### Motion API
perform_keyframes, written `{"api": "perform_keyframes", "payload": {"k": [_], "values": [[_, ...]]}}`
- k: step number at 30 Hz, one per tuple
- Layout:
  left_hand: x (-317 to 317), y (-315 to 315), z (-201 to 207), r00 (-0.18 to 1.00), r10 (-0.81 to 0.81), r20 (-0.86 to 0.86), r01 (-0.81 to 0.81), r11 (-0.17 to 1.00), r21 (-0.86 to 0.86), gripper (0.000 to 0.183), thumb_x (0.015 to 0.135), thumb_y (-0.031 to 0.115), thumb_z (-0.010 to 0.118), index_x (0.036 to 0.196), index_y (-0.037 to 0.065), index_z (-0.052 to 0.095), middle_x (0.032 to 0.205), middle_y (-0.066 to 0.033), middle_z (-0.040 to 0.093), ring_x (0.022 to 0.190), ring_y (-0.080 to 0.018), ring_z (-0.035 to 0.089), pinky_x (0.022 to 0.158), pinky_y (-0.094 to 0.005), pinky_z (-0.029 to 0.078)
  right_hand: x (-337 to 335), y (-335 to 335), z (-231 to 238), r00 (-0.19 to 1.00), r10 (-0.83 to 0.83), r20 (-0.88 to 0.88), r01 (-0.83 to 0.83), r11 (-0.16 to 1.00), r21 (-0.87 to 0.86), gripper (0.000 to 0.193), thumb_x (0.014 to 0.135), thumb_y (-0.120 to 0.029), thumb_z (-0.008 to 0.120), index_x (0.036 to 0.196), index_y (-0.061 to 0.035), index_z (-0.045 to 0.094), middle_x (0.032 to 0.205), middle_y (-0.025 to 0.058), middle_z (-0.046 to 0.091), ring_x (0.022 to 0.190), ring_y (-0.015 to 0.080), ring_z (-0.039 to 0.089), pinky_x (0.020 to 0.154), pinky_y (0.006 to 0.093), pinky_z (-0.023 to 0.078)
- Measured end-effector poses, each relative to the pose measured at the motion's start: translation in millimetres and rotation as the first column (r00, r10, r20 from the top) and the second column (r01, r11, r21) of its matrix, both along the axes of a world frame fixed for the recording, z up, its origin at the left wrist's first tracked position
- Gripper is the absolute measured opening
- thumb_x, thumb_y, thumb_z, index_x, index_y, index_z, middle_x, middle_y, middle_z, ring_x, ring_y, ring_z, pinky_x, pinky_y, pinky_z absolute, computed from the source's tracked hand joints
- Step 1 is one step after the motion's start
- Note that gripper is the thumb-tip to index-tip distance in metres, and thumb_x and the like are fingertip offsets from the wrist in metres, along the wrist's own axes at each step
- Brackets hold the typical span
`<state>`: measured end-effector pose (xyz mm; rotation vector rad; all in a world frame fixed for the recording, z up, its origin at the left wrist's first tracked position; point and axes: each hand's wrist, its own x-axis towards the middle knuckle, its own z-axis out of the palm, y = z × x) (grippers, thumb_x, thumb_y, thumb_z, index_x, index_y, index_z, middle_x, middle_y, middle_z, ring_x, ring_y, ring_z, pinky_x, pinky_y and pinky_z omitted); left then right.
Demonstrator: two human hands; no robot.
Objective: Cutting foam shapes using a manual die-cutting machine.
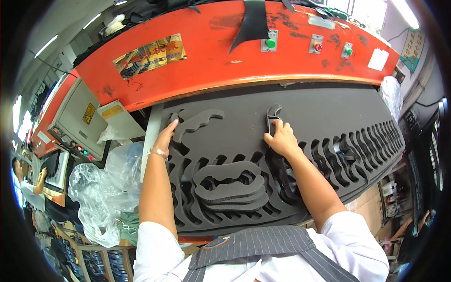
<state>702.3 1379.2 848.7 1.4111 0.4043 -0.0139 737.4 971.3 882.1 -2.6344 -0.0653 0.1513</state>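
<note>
A dark grey foam sheet [225,103] lies before me, its near part cut through with rows of wavy slots. At the sheet's left side, my left hand [164,140] closes on the edge of a curved foam piece [176,115]; its far fingers are partly hidden. Another wavy foam piece [199,121] rests just right of that hand. My right hand [283,140] grips a narrow, curved cutting die [274,113], which stands on the uncut foam. Between my forearms, a small stack of cut foam pieces [230,191] sits on the slotted part.
Across the back stretches the orange-red beam of a press [206,61], with green and red buttons [317,47]. A grey control cabinet [77,117] and clear plastic bags [101,197] are at the left. Farther left, another person [33,188] is beside a similar machine.
</note>
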Motion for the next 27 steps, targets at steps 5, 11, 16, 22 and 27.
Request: {"api": "perform_keyframes", "payload": {"k": [5,11,16,22,27], "values": [[12,-15,11,0.982,0.185,-0.022,-0.097,0.61,0.786,0.067,0.072,0.04,0.078,0.108,-0.012,0.059,0.112,-0.029,0.063,0.107,-0.0387,0.061,0.094,-0.0425,0.043,11,-12,-1,0.997,0.064,0.04,-0.07,0.985,0.155,0.082,0.07,-0.034,0.07,0.136,0.0018,0.036,0.126,0.0268,0.049,0.118,0.0372,0.052,0.1,0.0424,0.044],[-23,-108,99,0.636,0.407,0.655,-0.692,0.677,0.251,0.031,0.089,0.029,0.067,0.093,-0.001,0.063,0.085,-0.0091,0.066,0.077,-0.021,0.06,0.075,-0.0342,0.049,13,-103,8,0.891,0.208,-0.404,0.331,0.313,0.89,0.066,0.077,-0.009,0.076,0.132,0.0018,0.04,0.11,0.0147,0.059,0.097,0.0177,0.063,0.075,0.0276,0.053],[-49,-226,124,0.758,0.224,0.612,-0.619,0.542,0.568,0.028,0.09,0.026,0.067,0.103,0.002,0.061,0.093,-0.0089,0.067,0.083,-0.0205,0.062,0.078,-0.0347,0.048,-21,-98,42,0.912,0.367,-0.185,0.092,0.256,0.962,0.058,0.076,-0.004,0.077,0.126,-0.0029,0.047,0.107,0.0058,0.058,0.09,0.0123,0.058,0.078,0.0253,0.051],[-61,-315,103,0.903,-0.153,0.401,0.12,0.987,0.107,0.051,0.086,0.014,0.071,0.127,0.0,0.045,0.112,-0.0058,0.058,0.102,-0.0152,0.056,0.092,-0.0298,0.046,-56,-91,45,0.866,0.5,-0.016,-0.093,0.193,0.977,0.056,0.074,-0.008,0.079,0.124,0.0002,0.053,0.113,0.0086,0.059,0.104,0.0173,0.056,0.093,0.0323,0.045],[-78,-333,103,0.936,-0.337,0.103,0.24,0.822,0.516,0.05,0.07,0.023,0.081,0.103,0.0,0.051,0.095,-0.0132,0.063,0.086,-0.0188,0.062,0.076,-0.0326,0.051,-60,-120,37,0.669,0.74,-0.068,-0.516,0.528,0.674,0.048,0.071,-0.028,0.079,0.109,-0.0015,0.065,0.094,0.0085,0.043,0.085,0.0211,0.047,0.074,0.0347,0.042]]}}
